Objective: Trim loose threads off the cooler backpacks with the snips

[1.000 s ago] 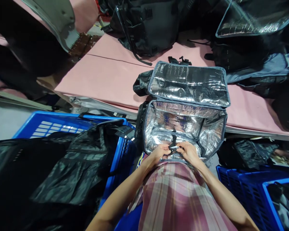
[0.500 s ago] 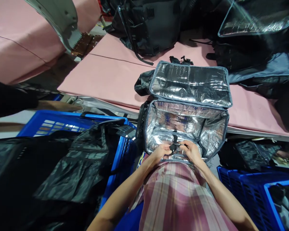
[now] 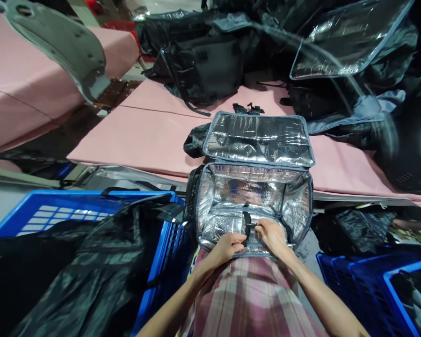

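I count two bare hands on my feed, both over the near wall of one open, box-shaped bag lined with crinkled silver foil [image 3: 252, 187]. The bag stands at the near edge of a long pink padded table [image 3: 140, 131], and its one foil-faced lid [image 3: 259, 140] lies folded back over the tabletop. One narrow black fabric strap [image 3: 247, 217] shows against the foil inside. The left hand [image 3: 228, 245] has its fingers drawn together on the lower part of that strap. The right hand [image 3: 272, 236] pinches one slim, pale-ended object [image 3: 251, 224] right beside it, too small for me to identify. I see one cloth in pink and white plaid [image 3: 259, 299] just below the bag. One blue plastic crate [image 3: 77, 193] sits on the left, at least one more blue crate [image 3: 407, 265] on the right, and a second pink padded table [image 3: 21, 56] at upper left.
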A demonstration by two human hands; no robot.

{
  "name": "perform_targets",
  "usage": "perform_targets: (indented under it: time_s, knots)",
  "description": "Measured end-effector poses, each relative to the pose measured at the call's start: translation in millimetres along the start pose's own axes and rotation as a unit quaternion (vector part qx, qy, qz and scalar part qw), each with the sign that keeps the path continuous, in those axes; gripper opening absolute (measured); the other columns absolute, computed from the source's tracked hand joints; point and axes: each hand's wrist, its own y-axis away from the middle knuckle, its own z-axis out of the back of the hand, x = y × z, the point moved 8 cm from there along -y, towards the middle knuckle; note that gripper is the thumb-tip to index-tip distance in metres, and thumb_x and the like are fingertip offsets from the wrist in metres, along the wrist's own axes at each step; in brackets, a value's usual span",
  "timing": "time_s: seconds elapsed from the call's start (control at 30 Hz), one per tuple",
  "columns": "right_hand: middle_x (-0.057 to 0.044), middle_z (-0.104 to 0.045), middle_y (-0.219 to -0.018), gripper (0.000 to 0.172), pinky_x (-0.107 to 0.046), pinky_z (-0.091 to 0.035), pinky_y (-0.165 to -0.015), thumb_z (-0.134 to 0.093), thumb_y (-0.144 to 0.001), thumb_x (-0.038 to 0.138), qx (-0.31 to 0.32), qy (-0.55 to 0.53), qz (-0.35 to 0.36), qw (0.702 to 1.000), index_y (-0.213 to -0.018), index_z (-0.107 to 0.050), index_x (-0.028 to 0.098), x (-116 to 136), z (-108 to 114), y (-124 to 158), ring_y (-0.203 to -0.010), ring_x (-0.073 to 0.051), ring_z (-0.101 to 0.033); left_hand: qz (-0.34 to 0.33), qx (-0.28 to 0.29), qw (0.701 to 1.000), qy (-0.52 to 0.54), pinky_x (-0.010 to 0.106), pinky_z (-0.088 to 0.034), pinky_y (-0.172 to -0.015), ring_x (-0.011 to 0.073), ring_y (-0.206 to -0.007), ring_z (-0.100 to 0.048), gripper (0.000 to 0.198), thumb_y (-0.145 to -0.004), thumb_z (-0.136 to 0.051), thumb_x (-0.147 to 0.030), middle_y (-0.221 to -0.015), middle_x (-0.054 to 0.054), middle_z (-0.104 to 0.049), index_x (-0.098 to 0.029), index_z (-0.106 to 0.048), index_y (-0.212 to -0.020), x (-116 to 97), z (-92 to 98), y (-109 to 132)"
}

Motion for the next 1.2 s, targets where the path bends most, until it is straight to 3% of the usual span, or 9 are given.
perform_targets:
  time_s: [0.1, 0.2, 0.3, 0.43, 0.53, 0.6, 0.83, 1.03, 1.2]
  knots:
    - [-0.003, -0.065, -0.077, 0.023, -0.027, -0.042, -0.064, -0.045, -0.085, 0.033, -0.035, -0.028, -0.023, 0.999, -0.094, -0.062, 0.02, -5, 29, 1, -0.069, -0.018, -0.059, -0.081, -0.133, 0.982, -0.107, 0.025, -0.038, -0.063, 0.0182, -0.07, -0.054, 0.012, -0.071, -0.057, -0.022, -0.066, 0.002, -0.06, -0.016, -0.066, -0.066, -47, 17.2, -7]
    - [-0.002, -0.064, -0.079, 0.026, -0.025, -0.044, -0.062, -0.047, -0.084, 0.037, -0.086, -0.113, 0.007, 0.99, -0.099, -0.06, 0.02, 2, 71, -1, -0.068, -0.016, -0.059, -0.193, -0.273, 0.924, -0.188, 0.025, -0.04, -0.07, 0.0161, -0.076, -0.054, 0.018, -0.079, -0.052, -0.027, -0.082, 0.004, -0.06, -0.018, -0.067, -0.084, -123, 12.6, -18]
    - [-0.003, -0.063, -0.084, 0.025, -0.026, -0.044, -0.067, -0.051, -0.083, 0.037, -0.172, -0.109, 0.073, 0.976, -0.099, -0.059, 0.021, 15, 124, -8, -0.074, -0.016, -0.058, -0.279, -0.327, 0.862, -0.268, 0.024, -0.04, -0.066, 0.0124, -0.069, -0.053, 0.022, -0.082, -0.053, -0.031, -0.089, 0.004, -0.055, -0.018, -0.063, -0.097, -187, -13.3, -33]
    - [-0.007, -0.059, -0.104, 0.038, -0.028, -0.042, -0.071, -0.055, -0.08, 0.028, -0.231, 0.071, 0.133, 0.961, -0.117, -0.052, 0.021, 36, 172, -37, -0.087, -0.019, -0.056, -0.374, -0.377, 0.755, -0.384, 0.027, -0.039, -0.069, 0.0143, -0.076, -0.053, 0.023, -0.087, -0.046, -0.026, -0.096, 0.007, -0.054, -0.018, -0.061, -0.103, -233, -28.3, -36]
    - [-0.005, -0.058, -0.11, 0.036, -0.026, -0.036, -0.06, -0.047, -0.079, 0.015, -0.184, 0.197, 0.137, 0.953, -0.113, -0.057, 0.024, 47, 177, -74, -0.082, -0.018, -0.057, -0.397, -0.393, 0.684, -0.469, 0.029, -0.036, -0.073, 0.0166, -0.084, -0.053, 0.022, -0.087, -0.046, -0.023, -0.103, 0.008, -0.055, -0.02, -0.062, -0.102, -247, -22.8, -35]
    - [-0.004, -0.061, -0.101, 0.036, -0.026, -0.031, -0.056, -0.043, -0.077, 0.01, -0.136, 0.229, 0.144, 0.953, -0.103, -0.063, 0.024, 51, 175, -97, -0.076, -0.017, -0.056, -0.388, -0.373, 0.669, -0.512, 0.029, -0.034, -0.071, 0.0166, -0.082, -0.053, 0.019, -0.087, -0.047, -0.025, -0.097, 0.006, -0.058, -0.021, -0.064, -0.094, -255, -19.3, -40]
    - [0.0, -0.058, -0.061, 0.015, -0.022, -0.031, -0.054, -0.051, -0.069, 0.022, 0.097, 0.02, 0.091, 0.991, -0.063, -0.063, 0.015, 38, 165, -152, -0.06, -0.013, -0.049, -0.392, -0.395, 0.648, -0.52, 0.028, -0.033, -0.064, 0.0148, -0.075, -0.053, 0.02, -0.088, -0.045, -0.025, -0.085, 0.004, -0.06, -0.018, -0.064, -0.082, -260, -18.6, -42]
    - [0.001, -0.059, -0.06, 0.016, -0.022, -0.032, -0.054, -0.055, -0.067, 0.028, 0.113, -0.005, 0.089, 0.99, -0.06, -0.061, 0.014, 32, 162, -162, -0.06, -0.012, -0.049, -0.406, -0.444, 0.582, -0.548, 0.031, -0.031, -0.065, 0.0178, -0.072, -0.051, 0.021, -0.083, -0.055, -0.037, -0.076, 0.005, -0.058, -0.016, -0.06, -0.079, -240, -38.2, -38]
    - [0.001, -0.061, -0.064, 0.013, -0.024, -0.032, -0.057, -0.055, -0.072, 0.027, 0.091, 0.022, 0.1, 0.991, -0.069, -0.065, 0.018, 35, 168, -152, -0.062, -0.014, -0.052, -0.393, -0.437, 0.584, -0.559, 0.032, -0.029, -0.065, 0.0175, -0.07, -0.049, 0.013, -0.086, -0.049, -0.021, -0.073, 0.004, -0.057, -0.016, -0.058, -0.077, -245, -46.4, -42]
